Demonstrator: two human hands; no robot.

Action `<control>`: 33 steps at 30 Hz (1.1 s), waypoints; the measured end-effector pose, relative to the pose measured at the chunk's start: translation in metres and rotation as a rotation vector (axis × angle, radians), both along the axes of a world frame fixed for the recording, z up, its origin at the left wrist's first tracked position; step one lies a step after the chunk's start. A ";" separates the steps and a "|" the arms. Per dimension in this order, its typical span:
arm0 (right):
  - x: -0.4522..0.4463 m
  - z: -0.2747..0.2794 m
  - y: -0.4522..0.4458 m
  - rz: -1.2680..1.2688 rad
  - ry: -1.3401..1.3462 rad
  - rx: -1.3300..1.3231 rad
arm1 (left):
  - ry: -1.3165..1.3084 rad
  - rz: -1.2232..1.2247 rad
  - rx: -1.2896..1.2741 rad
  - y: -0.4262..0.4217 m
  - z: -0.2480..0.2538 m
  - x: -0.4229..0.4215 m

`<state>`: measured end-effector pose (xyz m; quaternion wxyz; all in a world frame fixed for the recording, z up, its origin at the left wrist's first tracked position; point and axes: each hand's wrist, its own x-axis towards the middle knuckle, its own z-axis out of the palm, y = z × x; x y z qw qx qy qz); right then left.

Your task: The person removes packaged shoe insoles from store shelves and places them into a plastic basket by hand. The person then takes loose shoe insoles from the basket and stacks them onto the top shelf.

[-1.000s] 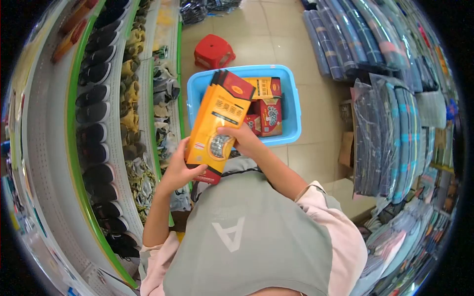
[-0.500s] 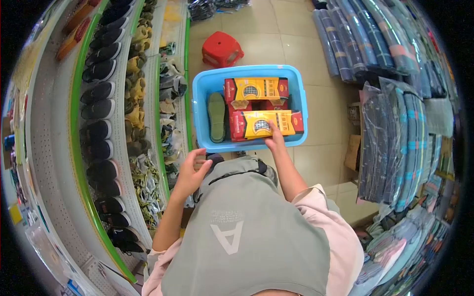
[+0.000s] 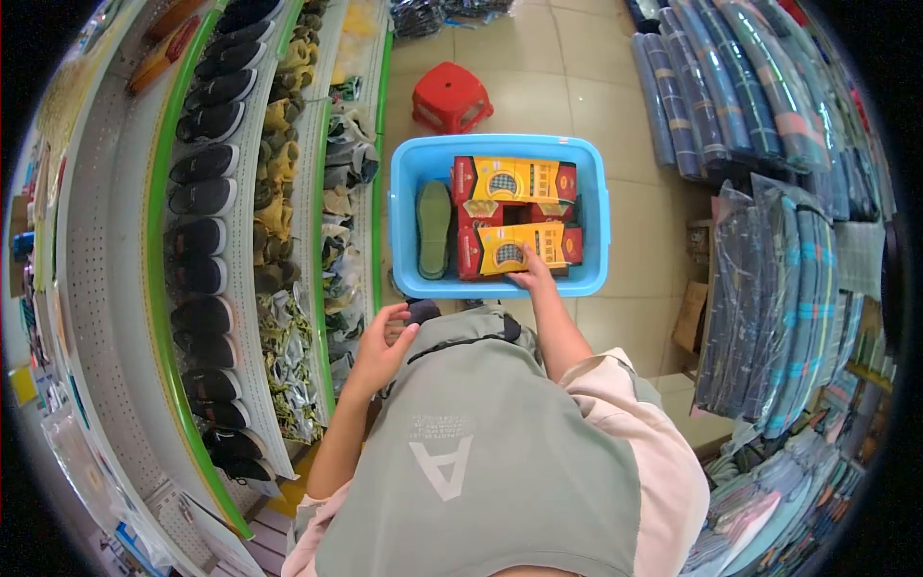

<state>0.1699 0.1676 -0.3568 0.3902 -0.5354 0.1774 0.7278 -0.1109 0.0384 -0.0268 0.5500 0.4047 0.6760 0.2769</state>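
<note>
A blue plastic bin [image 3: 405, 286] stands on the floor in front of me. Inside it, a green insole-shaped item [image 3: 434, 231] lies along the left wall. Two red boxes with yellow fronts lie to its right, a far one [image 3: 514, 180] and a near one [image 3: 524, 248]. My right hand [image 3: 534, 271] grips the near box at its front edge, thumb on top; the fingers underneath are partly hidden. My left hand [image 3: 383, 341] hovers by my knee, left of the bin's near corner, holding nothing, its fingers loosely curled and apart.
Behind the bin stands a red stool [image 3: 452, 98]. Shelves on the left hold rows of black shoes [image 3: 202, 197] and bundled yellowish gloves [image 3: 279, 183]. To the right are stacks of plastic-wrapped folded fabric [image 3: 760, 298] and more packs [image 3: 716, 77].
The near box sits lower and more level in the bin, drawn in from the right rim, with my right hand still on it. The whole view has shifted slightly.
</note>
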 end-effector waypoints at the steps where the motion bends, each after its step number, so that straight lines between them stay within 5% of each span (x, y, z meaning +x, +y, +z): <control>1: 0.001 0.001 -0.002 0.048 -0.023 -0.019 | -0.006 0.000 -0.001 0.001 0.000 0.000; 7: 0.000 0.010 -0.002 -0.030 0.009 -0.040 | -0.009 -0.032 0.002 0.008 0.004 0.005; 14: 0.016 0.028 -0.009 0.394 0.119 0.188 | 0.036 -0.061 0.016 0.021 0.016 -0.013; 17: 0.012 0.059 -0.015 0.483 -0.131 0.184 | 0.133 -0.062 0.136 0.042 0.027 -0.045; 24: -0.001 0.110 -0.015 0.395 -0.108 0.357 | 0.357 0.138 0.589 0.142 0.101 -0.157; 29: -0.013 0.120 -0.017 0.389 -0.234 0.328 | 1.032 0.039 1.002 0.226 0.188 -0.232; 33: -0.023 0.124 -0.027 0.321 -0.269 0.304 | 1.579 -0.122 0.915 0.298 0.197 -0.324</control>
